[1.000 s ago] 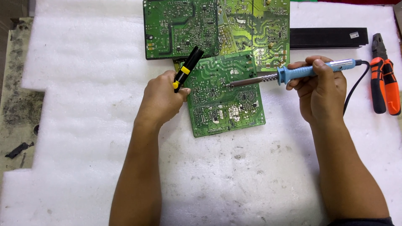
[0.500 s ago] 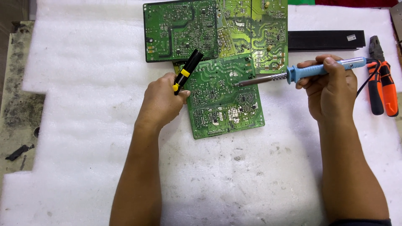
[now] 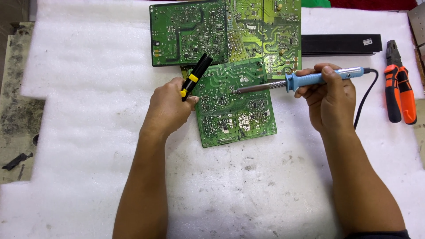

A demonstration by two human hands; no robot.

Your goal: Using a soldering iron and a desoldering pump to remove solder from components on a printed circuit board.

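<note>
- Right hand (image 3: pixel 330 99), fingers clamped on the soldering iron (image 3: pixel 305 80); its hot tip hangs over the small circuit board (image 3: pixel 234 106) and could scorch it (if the wrist dips).
- Left hand (image 3: pixel 168 108), fingers closed on a black-yellow tool (image 3: pixel 195 77), rests on the board's edge; a push may slide the board on the bench.

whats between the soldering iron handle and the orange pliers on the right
In the head view, only the iron's black cord crosses the white foam sheet between the blue soldering iron in the right hand and the orange pliers.
</note>
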